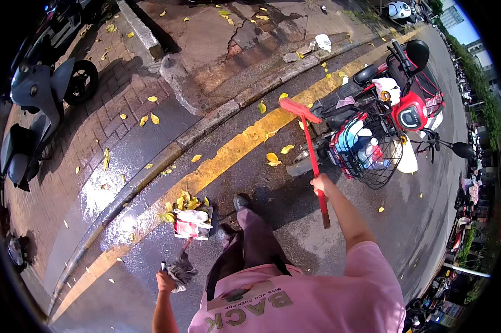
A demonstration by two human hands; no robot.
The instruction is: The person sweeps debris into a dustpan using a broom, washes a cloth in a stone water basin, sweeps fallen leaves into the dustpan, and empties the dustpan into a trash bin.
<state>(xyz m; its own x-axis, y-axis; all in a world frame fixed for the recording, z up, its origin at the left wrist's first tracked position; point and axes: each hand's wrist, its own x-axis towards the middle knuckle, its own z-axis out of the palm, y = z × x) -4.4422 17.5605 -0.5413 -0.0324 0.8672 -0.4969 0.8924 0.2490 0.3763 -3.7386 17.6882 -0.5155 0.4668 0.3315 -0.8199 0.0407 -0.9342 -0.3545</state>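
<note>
My right hand [323, 185] grips the red handle of a broom [311, 145], near its lower end in the picture. The broom's red head rests on the yellow road line, beside an electric scooter's front wheel. At the lower left, my left hand [166, 280] is closed around the handle of a long-handled dustpan [209, 233], with a grey cloth [182, 271] bunched on it. Yellow leaves [187, 201], a white plastic bag [191, 215] and a red and white packet [186, 229] lie in the dustpan, left of my feet.
A red electric scooter [409, 116] with a loaded wire basket [373, 156] stands at the right. A stone curb [226, 111] runs beside the yellow line [234, 154]. Fallen leaves [273, 158] dot the wet asphalt. A grey scooter [40, 93] is parked on the paving, left.
</note>
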